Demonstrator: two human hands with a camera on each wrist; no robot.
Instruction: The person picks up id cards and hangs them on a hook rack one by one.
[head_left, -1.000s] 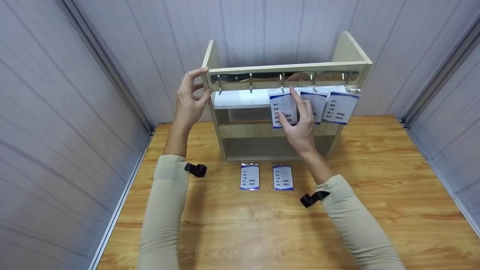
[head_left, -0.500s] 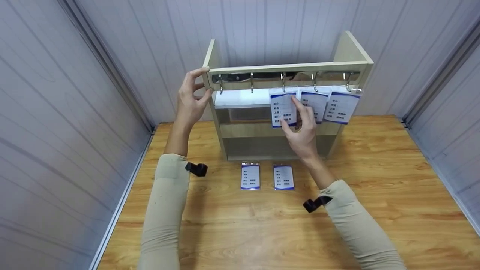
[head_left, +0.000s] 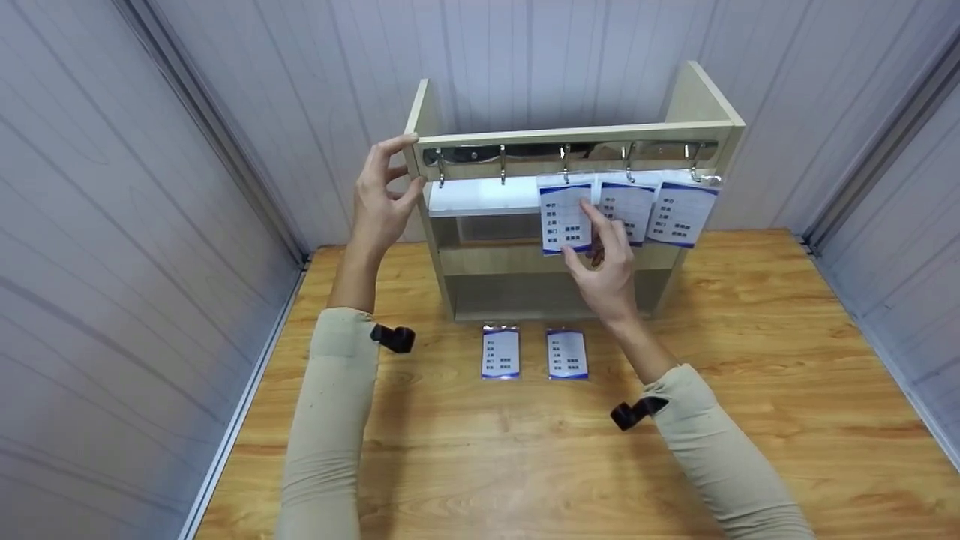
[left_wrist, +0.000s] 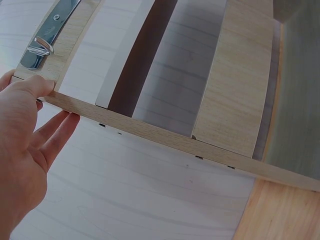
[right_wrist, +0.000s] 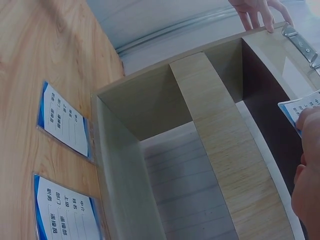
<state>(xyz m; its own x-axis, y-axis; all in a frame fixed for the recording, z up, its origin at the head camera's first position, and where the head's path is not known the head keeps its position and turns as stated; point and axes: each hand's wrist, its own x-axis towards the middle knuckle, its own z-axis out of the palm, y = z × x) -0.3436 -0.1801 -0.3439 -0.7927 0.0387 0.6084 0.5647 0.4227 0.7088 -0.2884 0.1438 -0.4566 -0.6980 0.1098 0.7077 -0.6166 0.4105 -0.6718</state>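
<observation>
In the head view, a wooden shelf [head_left: 491, 262] stands on a wooden surface [head_left: 465, 450], its upper front fitted with a shiny hook rail [head_left: 472, 156] of five hooks. The left hand [head_left: 382, 191] grips the shelf at its upper left corner. On the right half of the rail, the middle hanging card [head_left: 564, 216] is at the middle hook, with a second hanging card [head_left: 634, 206] at the next hook to its right and a third hanging card [head_left: 681, 215], slightly tilted, at the rightmost hook. The right hand [head_left: 604, 262] is at the middle hanging card, index fingertip on the right part of its face and thumb at its lower edge; whether it pinches the card or only touches it, I cannot tell. On the surface, just beside the near side of the shelf, lie a left loose card [head_left: 500, 352] and a right loose card [head_left: 568, 354], well apart from both hands.

In the left wrist view, the left thumb lies on the shelf's front, near the end of the hook rail, and fingers press the outer side of the side panel [left_wrist: 145, 131].

In the right wrist view, the right hand is partly cut off at the right edge, its fingers against a card. Both loose cards lie flat, printed side up, by the shelf's base.
</observation>
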